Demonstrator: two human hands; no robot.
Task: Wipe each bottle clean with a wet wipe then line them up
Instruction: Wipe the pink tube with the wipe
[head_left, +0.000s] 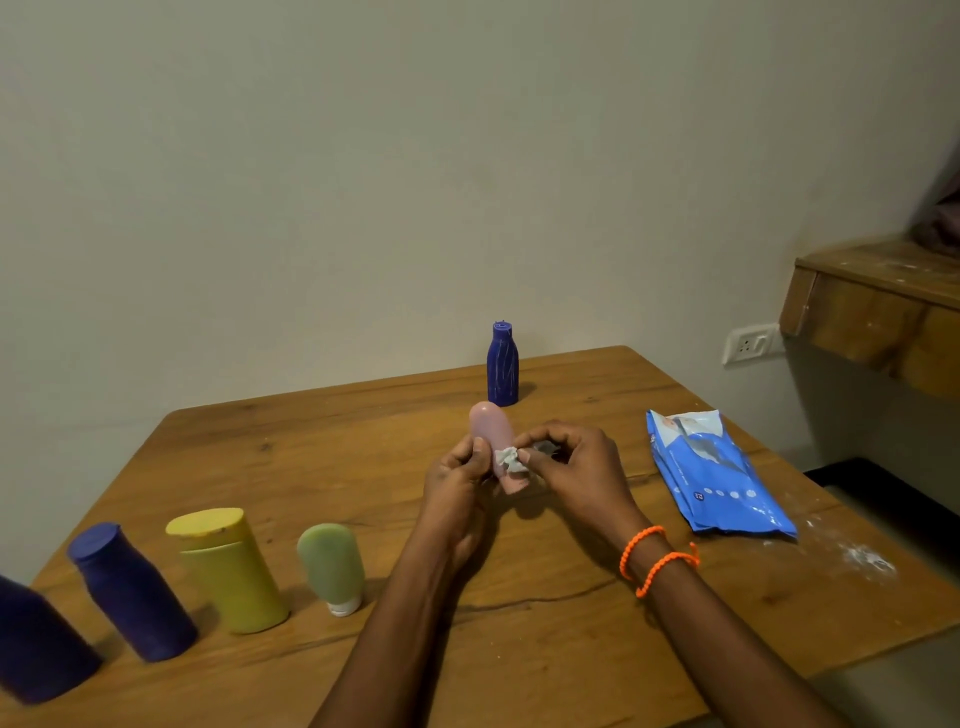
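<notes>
A wooden bench (519, 649) is being viewed from above. To the left of the pink bottle (491, 434), a row is being formed along the bench's near edge: two dark blue bottles (36, 639) (132, 592), a yellow bottle (228, 569) and a green tube (332, 566) standing on its white cap. The pink bottle is being held above the bench in the closed grip of the left hand (457, 480). A crumpled grey wipe (509, 460) is being pinched against its lower part by the right hand (576, 467). Behind the pink bottle, another blue bottle (502, 364) is being left standing alone. To the right of it, a blue wipes packet (717, 473) is lying flat.
</notes>
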